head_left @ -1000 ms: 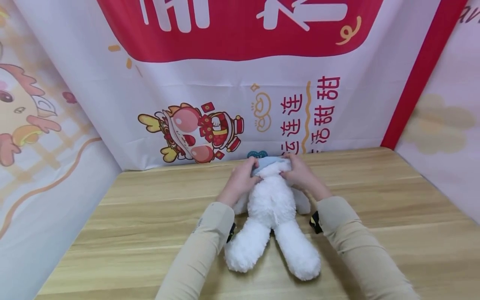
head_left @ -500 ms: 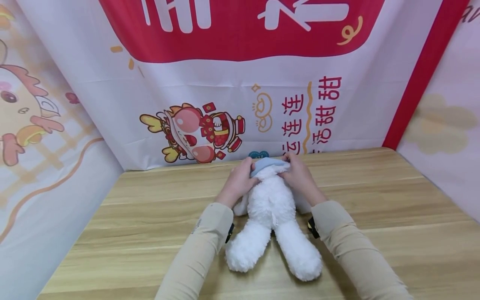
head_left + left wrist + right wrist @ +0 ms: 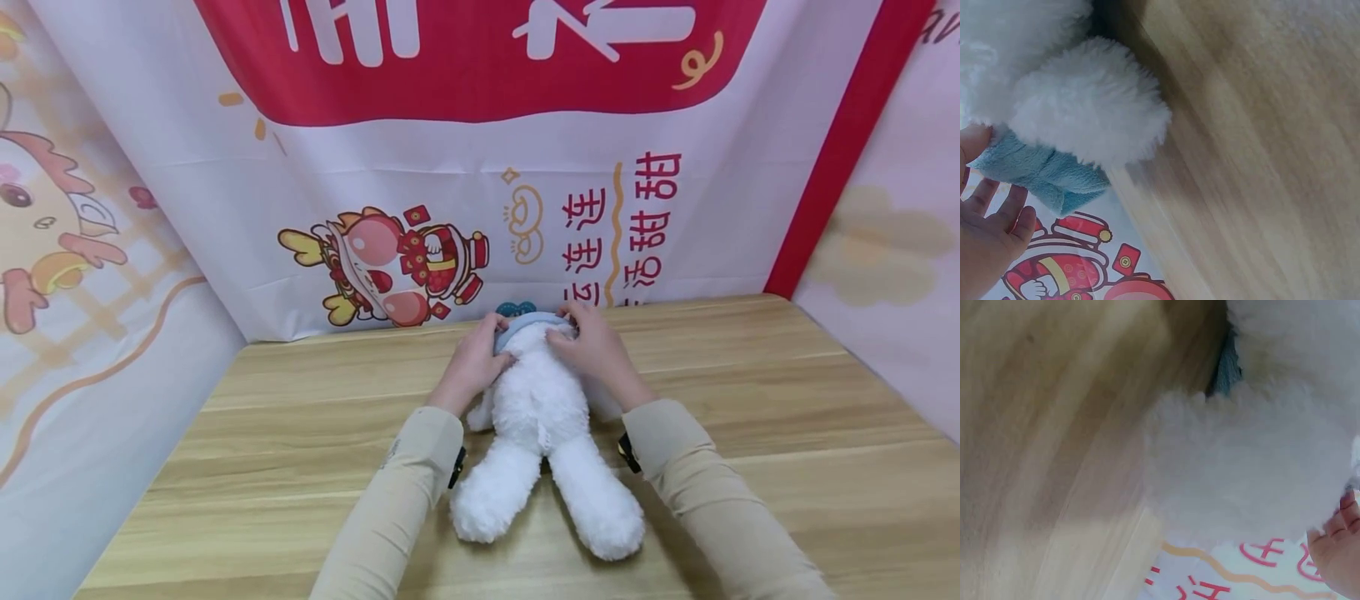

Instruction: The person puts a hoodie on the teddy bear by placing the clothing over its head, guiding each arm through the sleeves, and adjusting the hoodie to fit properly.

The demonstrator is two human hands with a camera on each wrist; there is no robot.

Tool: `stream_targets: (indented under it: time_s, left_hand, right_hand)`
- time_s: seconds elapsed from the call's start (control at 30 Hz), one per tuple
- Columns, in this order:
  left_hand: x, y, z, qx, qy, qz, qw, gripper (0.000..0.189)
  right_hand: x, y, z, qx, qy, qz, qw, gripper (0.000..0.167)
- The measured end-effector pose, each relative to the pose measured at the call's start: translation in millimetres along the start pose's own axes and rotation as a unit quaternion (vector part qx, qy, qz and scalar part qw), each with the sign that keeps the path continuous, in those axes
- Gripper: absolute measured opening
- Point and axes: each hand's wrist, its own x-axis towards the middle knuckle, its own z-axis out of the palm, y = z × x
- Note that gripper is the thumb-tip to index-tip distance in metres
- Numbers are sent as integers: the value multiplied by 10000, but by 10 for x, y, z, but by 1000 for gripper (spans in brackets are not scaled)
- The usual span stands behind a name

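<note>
The white toy (image 3: 536, 404) lies on the counter (image 3: 330, 442), its far end between your two grips and its body coming from there toward you. Its two legs (image 3: 495, 492) are spread and are nearer to you than both grips. Your left grip (image 3: 474, 360) is at the left side of the far end. Thumb and fingers are bent, and in the left wrist view the blue cloth (image 3: 1038, 165) is between them, so the gap is about as wide as this cloth. Your right grip (image 3: 594, 350) is at the right side of the same end. Its thumb presses on the white fur and its fingers bend over the far edge, so it holds the toy there. Whether it also holds cloth, I cannot tell, because in the right wrist view the fur hides most of the place. From one grip to the other, the cloth lies across the toy's far end. Behind the grips are your beige sleeves (image 3: 397, 487). Beyond the grips, at the counter's far edge, hangs the banner (image 3: 465, 158), with a cartoon (image 3: 386, 267) to the left and red writing (image 3: 656, 229) straight past the right grip.
</note>
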Motion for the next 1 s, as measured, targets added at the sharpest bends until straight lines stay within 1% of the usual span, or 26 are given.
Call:
stream_targets:
  time_s: [0.1,0.2,0.3,0.43,0.5,0.57,0.67,0.73,0.8,0.9,1.0]
  left_hand:
    - [-2,5,16,-39,-11,93,9999,38]
    - [-1,11,25,9,6,174,9998,40]
    - [-3,17,31,66,113,235,9996,44]
    - [-5,52,57,71,219,363,9991,48]
    - [-6,77,81,30,277,356,9990,48]
    - [-5,111,115,-27,348,295,9990,51]
    - [-3,154,156,-83,522,152,9985,55]
    - [4,179,176,-118,614,46,9980,56]
    - [14,197,194,-102,687,-34,9976,54]
    - [27,231,204,64,749,-137,9971,53]
    - [31,256,205,423,830,-81,9956,53]
  right_hand:
    - [10,29,-15,60,-68,71,9999,40]
    - [27,46,-25,84,-133,96,9998,41]
    - [47,32,-58,66,-243,242,9994,40]
    - [61,10,-115,-137,-358,536,9978,32]
    - [60,10,-126,-266,-385,639,9969,25]
    - [41,20,-131,-281,-375,712,9964,19]
    - [21,38,-124,-137,-293,713,9969,16]
    - [12,51,-120,27,-243,699,9973,19]
    - [13,75,-125,285,-305,770,9962,23]
    - [24,98,-187,592,-599,715,9939,27]
    - [38,110,-260,814,-960,543,9906,25]
